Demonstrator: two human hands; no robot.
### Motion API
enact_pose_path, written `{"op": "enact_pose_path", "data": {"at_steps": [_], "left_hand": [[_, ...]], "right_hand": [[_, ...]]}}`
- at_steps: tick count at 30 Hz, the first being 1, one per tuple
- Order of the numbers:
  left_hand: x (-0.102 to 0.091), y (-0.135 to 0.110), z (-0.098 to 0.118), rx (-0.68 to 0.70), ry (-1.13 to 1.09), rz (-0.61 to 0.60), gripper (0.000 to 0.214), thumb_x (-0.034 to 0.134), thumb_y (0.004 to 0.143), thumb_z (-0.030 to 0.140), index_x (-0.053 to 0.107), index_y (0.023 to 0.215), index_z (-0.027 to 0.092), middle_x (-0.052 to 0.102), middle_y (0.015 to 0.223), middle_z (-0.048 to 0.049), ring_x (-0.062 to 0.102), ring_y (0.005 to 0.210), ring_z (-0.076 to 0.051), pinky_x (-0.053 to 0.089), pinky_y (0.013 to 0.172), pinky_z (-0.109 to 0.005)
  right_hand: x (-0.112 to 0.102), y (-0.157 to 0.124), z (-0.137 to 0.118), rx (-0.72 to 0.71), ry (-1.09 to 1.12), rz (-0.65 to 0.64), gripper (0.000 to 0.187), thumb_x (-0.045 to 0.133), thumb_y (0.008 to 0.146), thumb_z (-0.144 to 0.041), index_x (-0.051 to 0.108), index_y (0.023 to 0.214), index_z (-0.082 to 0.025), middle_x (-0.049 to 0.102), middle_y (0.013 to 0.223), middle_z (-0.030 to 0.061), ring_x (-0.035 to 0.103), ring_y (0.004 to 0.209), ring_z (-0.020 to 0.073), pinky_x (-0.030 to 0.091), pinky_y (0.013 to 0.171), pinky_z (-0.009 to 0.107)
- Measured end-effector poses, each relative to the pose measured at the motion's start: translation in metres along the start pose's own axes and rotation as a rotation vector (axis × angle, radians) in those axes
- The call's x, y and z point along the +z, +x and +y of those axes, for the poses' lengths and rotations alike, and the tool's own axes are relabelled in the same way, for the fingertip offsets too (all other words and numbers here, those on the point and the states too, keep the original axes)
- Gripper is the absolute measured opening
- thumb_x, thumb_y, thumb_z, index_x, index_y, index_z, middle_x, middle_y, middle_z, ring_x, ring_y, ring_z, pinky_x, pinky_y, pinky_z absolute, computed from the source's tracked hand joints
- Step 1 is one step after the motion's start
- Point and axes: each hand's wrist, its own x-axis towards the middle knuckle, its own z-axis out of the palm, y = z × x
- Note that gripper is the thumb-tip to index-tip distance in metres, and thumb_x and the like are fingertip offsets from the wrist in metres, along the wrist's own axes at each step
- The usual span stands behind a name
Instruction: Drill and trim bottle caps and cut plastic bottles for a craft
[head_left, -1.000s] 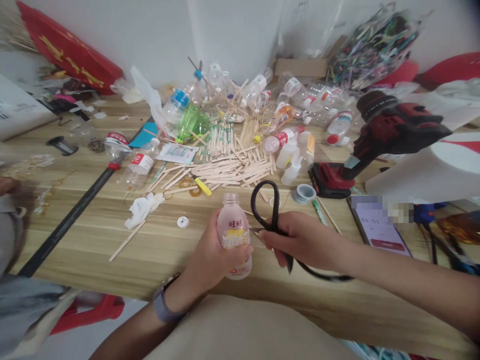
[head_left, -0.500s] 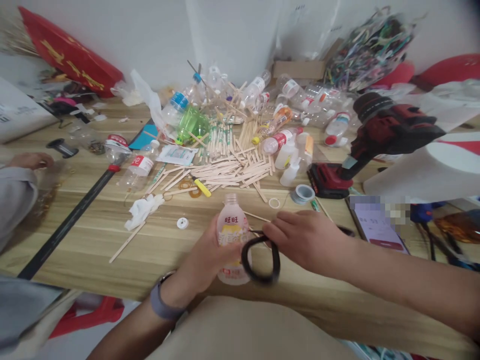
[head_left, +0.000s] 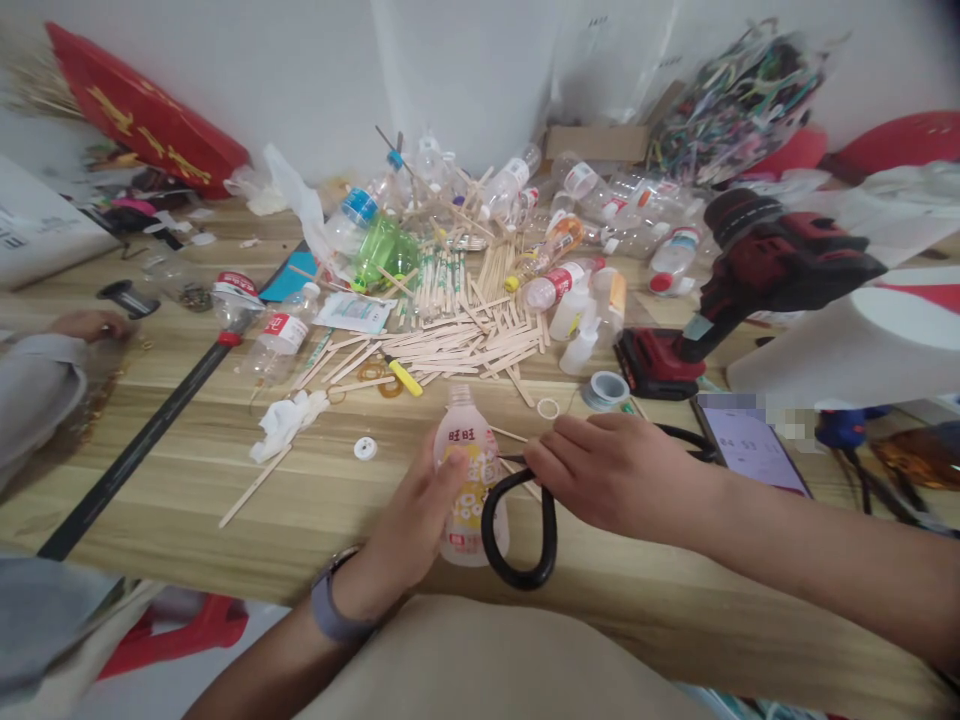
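Note:
My left hand (head_left: 416,510) is wrapped round a pinkish plastic bottle (head_left: 463,432) with a printed label and an uncapped neck. The bottle stands upright near the table's front edge. My right hand (head_left: 600,465) grips a pair of black-handled scissors (head_left: 551,540). One handle loop hangs below the fingers and the other sticks out to the right behind the hand. The visible part of the scissors' blade points left and meets the bottle's right side; I cannot tell whether its tip has pierced the plastic.
Wooden sticks (head_left: 465,340) lie heaped beyond the bottle, with several plastic bottles (head_left: 585,180) behind. A cordless drill (head_left: 750,280), a phone (head_left: 750,450) and a wire spool (head_left: 606,390) are to the right. A black pole (head_left: 142,450) crosses the left side, near another person's hand (head_left: 90,325).
My left thumb has moved up the bottle, uncovering more of the label. The scissors have turned slightly in my right hand, and their rear loop shows more. The other person's hand has shifted right.

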Motion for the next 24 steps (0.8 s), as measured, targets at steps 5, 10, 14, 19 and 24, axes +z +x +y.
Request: {"op": "enact_pose_path", "data": {"at_steps": [5,10,14,19,24], "left_hand": [[-0.003,0.002,-0.004,0.148,0.130,0.035,0.053,0.059,0.086,0.054,0.049,0.124,0.019,0.066,0.112,-0.0085,0.062,0.102,-0.025,0.049,0.089,-0.036],[-0.007,0.004,-0.007,0.083,0.097,-0.024,0.050,0.053,0.090,0.055,0.048,0.125,0.019,0.067,0.108,-0.0069,0.063,0.097,-0.022,0.051,0.087,-0.036],[-0.006,0.005,-0.005,0.015,0.082,-0.043,0.045,0.047,0.093,0.054,0.050,0.121,0.019,0.067,0.108,-0.0073,0.063,0.098,-0.023,0.052,0.085,-0.036],[-0.006,0.004,-0.004,0.198,0.203,0.021,0.050,0.055,0.088,0.054,0.048,0.122,0.019,0.066,0.108,-0.0075,0.062,0.096,-0.023,0.052,0.086,-0.038],[-0.007,0.003,0.003,0.119,0.228,-0.033,0.040,0.045,0.094,0.051,0.053,0.117,0.019,0.069,0.105,-0.0070,0.063,0.097,-0.024,0.052,0.087,-0.038]], "right_hand": [[-0.003,0.008,-0.005,0.280,0.387,-0.319,0.038,0.037,0.101,-0.024,0.062,0.073,-0.018,0.065,0.052,-0.0020,0.055,0.041,0.0101,0.032,0.041,0.023],[-0.004,0.005,-0.004,0.145,0.222,-0.163,0.030,0.044,0.094,-0.019,0.062,0.070,-0.018,0.069,0.061,0.0054,0.060,0.053,0.0151,0.029,0.043,0.026],[0.003,0.002,-0.002,0.084,0.139,-0.022,0.031,0.043,0.091,-0.019,0.068,0.073,-0.017,0.069,0.062,0.0083,0.057,0.057,0.0184,0.025,0.045,0.029],[0.010,0.003,-0.002,0.231,0.384,-0.189,0.045,0.034,0.099,-0.030,0.067,0.070,-0.020,0.060,0.045,-0.0045,0.045,0.035,0.0109,0.027,0.038,0.024],[-0.001,0.000,0.001,-0.037,0.077,0.022,0.030,0.045,0.093,-0.016,0.061,0.069,-0.018,0.065,0.060,0.0056,0.056,0.056,0.0158,0.025,0.047,0.029]]}}
